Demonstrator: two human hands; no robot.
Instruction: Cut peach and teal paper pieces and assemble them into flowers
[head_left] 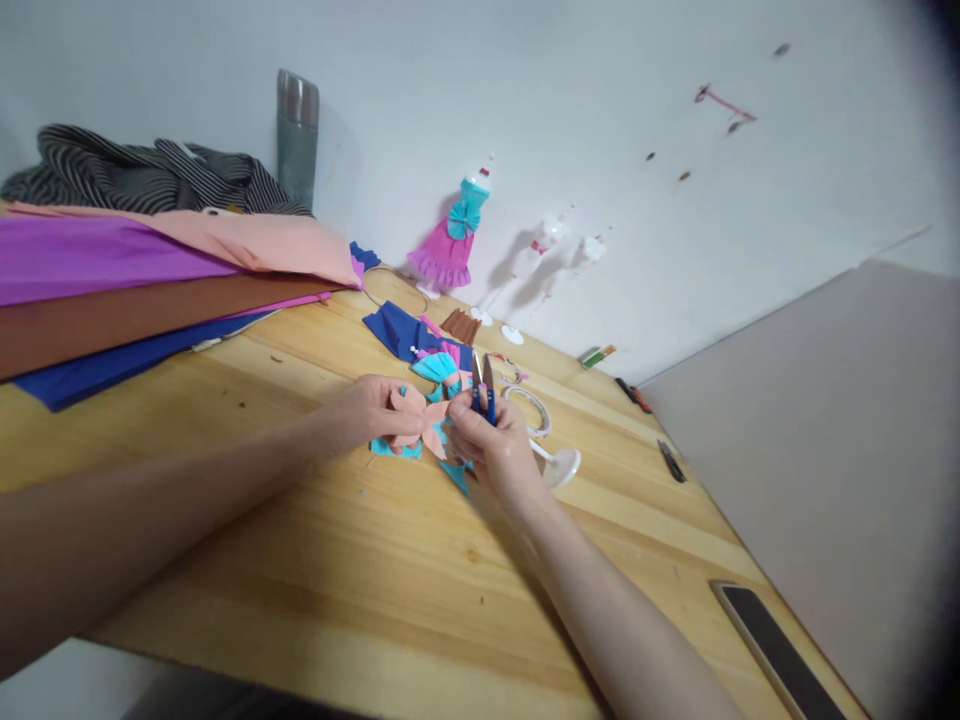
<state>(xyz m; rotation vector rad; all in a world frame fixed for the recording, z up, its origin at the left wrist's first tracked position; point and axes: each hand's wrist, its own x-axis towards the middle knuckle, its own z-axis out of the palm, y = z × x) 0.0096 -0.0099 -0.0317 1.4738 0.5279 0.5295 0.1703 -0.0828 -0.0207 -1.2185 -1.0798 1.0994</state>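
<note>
Peach petalled flower, apparently paper: pinched steady by fingers of left hand. Blue-handled metal scissors: clasped by right hand, blades raised, presumably sparing flower.

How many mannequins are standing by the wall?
3: the pink-skirted one at left, a white one in the middle and another white one at right. None seems hidden.

One head-worn camera looks forward and down from close above the counter, facing the wall at top.
</note>
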